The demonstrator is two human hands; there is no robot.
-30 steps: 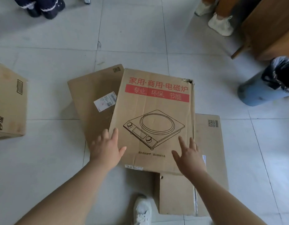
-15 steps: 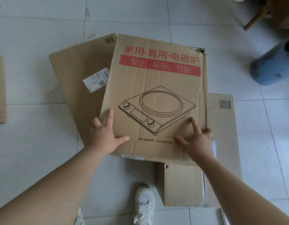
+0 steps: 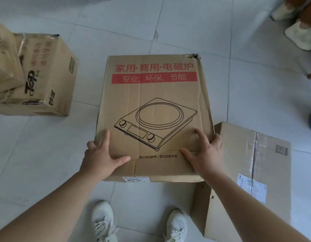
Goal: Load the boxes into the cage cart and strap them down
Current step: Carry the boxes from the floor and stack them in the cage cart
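A flat brown cardboard box with red print and a line drawing of an induction cooker is in the middle of the head view, held above the tiled floor. My left hand grips its near left corner, with the thumb on top and fingers round the side edge. At the near right corner my right hand grips it the same way. No cage cart or strap is in view.
Taped brown boxes are stacked on the floor at the left. A plain box with a QR code and a label lies at the right, close to the held box. Another person's shoes are at the top right. My own shoes are below.
My hands went from reaching over the box to gripping its near corners. The box came up towards me and no longer lies on the flat box under it. The left stack came into view.
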